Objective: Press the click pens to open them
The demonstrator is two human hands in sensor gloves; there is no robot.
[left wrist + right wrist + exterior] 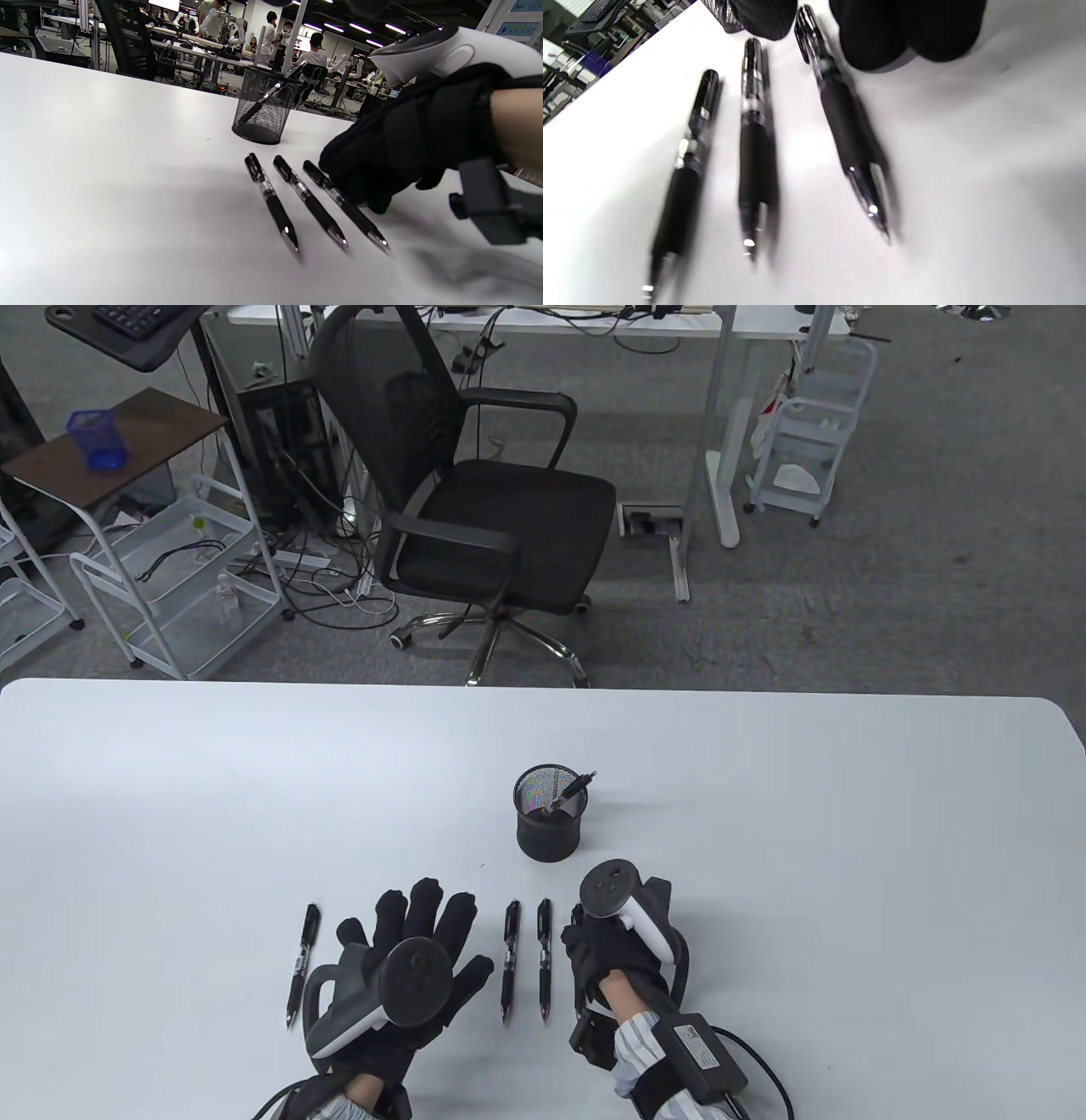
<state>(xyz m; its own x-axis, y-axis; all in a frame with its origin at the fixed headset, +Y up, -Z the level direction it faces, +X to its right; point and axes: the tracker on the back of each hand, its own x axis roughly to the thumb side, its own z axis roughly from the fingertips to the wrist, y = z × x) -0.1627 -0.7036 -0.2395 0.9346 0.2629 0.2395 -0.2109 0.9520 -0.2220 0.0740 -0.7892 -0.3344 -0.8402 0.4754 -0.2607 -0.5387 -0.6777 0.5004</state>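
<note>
While the left hand (407, 959) lies spread flat, the right hand's (615, 946) grip touches a pen (343, 205).

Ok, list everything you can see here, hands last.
lying pens: four, black, in a row on the table's near part
pen in cup: one, black, leaning on the rim
pen cup: one, black mesh, mid-table
table: one, white
office chair: one, black, beyond the table
blue cup: one, on a side table, far left
left hand: black glove, spread flat between pens
right hand: black glove, fingers curled onto the rightmost pen
</note>
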